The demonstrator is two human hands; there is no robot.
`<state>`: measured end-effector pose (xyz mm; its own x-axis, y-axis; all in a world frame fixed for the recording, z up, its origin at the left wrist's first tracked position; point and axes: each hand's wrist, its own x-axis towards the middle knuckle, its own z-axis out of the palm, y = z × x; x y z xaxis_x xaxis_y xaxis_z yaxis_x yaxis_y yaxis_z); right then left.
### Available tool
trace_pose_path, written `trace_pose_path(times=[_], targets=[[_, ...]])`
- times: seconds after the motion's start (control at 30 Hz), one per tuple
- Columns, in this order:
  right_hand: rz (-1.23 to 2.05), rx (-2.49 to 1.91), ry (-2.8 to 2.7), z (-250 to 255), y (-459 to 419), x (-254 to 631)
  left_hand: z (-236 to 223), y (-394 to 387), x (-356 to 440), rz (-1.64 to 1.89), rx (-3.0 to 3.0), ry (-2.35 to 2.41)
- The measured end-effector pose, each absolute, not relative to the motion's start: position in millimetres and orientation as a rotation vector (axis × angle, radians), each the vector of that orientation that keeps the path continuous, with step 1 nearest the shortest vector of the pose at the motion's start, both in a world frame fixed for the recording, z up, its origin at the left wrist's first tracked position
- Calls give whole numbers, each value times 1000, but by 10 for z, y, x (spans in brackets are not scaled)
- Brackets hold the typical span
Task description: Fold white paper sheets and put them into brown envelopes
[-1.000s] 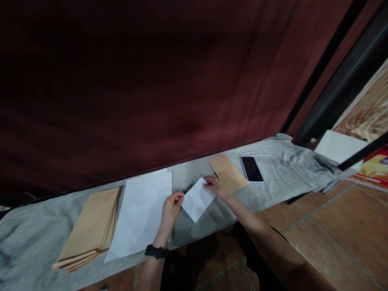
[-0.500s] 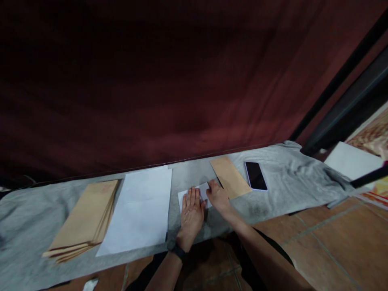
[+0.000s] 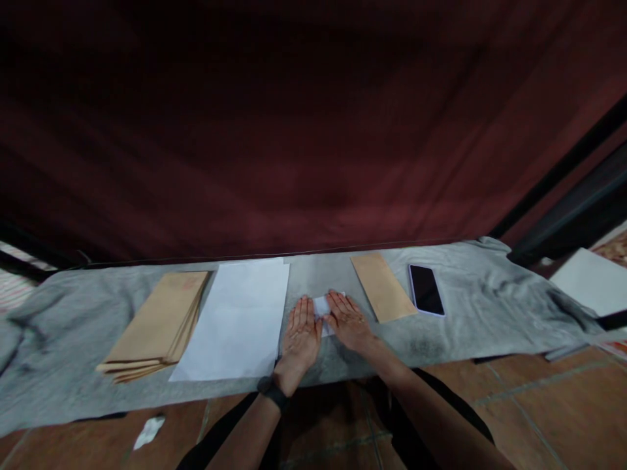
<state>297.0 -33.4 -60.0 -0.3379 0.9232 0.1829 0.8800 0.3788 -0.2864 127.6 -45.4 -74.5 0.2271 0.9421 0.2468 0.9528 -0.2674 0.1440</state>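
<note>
A small folded white paper (image 3: pixel 321 307) lies on the grey cloth, mostly covered by both hands. My left hand (image 3: pixel 301 331) rests flat on its left part, fingers stretched out. On the right part my right hand (image 3: pixel 349 320) also lies flat with fingers extended. The thumbs almost meet over the paper's middle. To the left of my left hand is a stack of large white sheets (image 3: pixel 238 320). A single brown envelope (image 3: pixel 382 287) lies to the right of my right hand.
Farther left sits a pile of brown envelopes (image 3: pixel 159 320). A phone (image 3: pixel 426 290) with a pale purple case lies right of the single envelope. Grey cloth (image 3: pixel 484 307) covers the long surface, and a dark red curtain (image 3: pixel 313 163) hangs behind it.
My right hand has gone from curled fingers at the paper's right edge to lying flat on it. My left hand still presses the paper. The camera view has shifted slightly.
</note>
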Motion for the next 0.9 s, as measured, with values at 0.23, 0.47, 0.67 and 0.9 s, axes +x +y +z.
trace_pose_path(times=[0.23,0.47,0.67,0.9], targets=[[158,-1694,-2289,-630,-374,3203,-710,-544,1172,-458,-2359,-1983],[222,-1676,-2292,-467,-171,3230,-537,-391,1203,-515,-2391,-1904],[330,-1664,-2265,-421,5,3233,-273,-106,1168,-479,-2502,-2016],[315,-1649,-2125,-136,19,3218,-14,-30,1120,-623,-2535,-2041]])
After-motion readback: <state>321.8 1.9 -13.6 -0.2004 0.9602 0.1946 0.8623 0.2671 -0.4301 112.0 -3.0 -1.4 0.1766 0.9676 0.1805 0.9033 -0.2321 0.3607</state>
